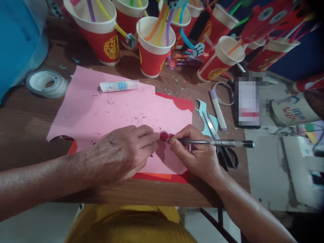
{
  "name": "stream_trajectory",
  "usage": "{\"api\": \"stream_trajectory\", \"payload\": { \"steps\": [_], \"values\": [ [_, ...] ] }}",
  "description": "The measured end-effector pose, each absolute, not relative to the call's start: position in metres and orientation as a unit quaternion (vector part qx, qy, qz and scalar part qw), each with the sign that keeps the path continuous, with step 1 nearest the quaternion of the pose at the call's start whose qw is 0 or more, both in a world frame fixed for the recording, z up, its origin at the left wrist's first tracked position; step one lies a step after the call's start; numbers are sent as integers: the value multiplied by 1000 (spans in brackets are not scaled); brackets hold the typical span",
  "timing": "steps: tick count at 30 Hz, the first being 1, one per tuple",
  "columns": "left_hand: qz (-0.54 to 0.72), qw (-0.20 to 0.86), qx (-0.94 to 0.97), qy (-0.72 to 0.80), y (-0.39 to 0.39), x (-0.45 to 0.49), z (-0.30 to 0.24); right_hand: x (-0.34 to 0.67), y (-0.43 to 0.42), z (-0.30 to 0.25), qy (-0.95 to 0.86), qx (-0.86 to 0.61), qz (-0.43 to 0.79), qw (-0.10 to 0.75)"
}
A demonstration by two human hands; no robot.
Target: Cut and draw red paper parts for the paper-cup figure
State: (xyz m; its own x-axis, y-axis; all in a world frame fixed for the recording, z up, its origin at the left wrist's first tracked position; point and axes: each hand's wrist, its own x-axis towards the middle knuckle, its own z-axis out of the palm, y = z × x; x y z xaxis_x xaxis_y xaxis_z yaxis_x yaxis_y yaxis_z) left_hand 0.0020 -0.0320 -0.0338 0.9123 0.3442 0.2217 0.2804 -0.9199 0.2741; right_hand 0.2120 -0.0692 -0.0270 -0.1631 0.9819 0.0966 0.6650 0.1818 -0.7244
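Observation:
My left hand lies on a pink paper sheet, fingers together, its fingertips pressing on a small red paper piece. My right hand grips a black pen whose tip touches that red piece. The pen points left and its cap end reaches out to the right over the scissors. Red and orange sheets stick out from under the pink one.
A glue stick lies on the pink sheet's far edge. Scissors and a marker lie to the right. Several red paper cups with coloured straws stand at the back. A tape roll lies at left.

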Motion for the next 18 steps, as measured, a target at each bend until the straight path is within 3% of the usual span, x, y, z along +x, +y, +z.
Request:
{"api": "stream_trajectory", "payload": {
  "steps": [10, 18],
  "values": [
    [137, 107, 977, 125, -30, 3, -33, 214, -69, -27, -705, -574, 276, 312],
    [126, 136, 971, 154, -30, 4, -29, 219, -71, -28, -627, -591, 313, 399]
  ]
}}
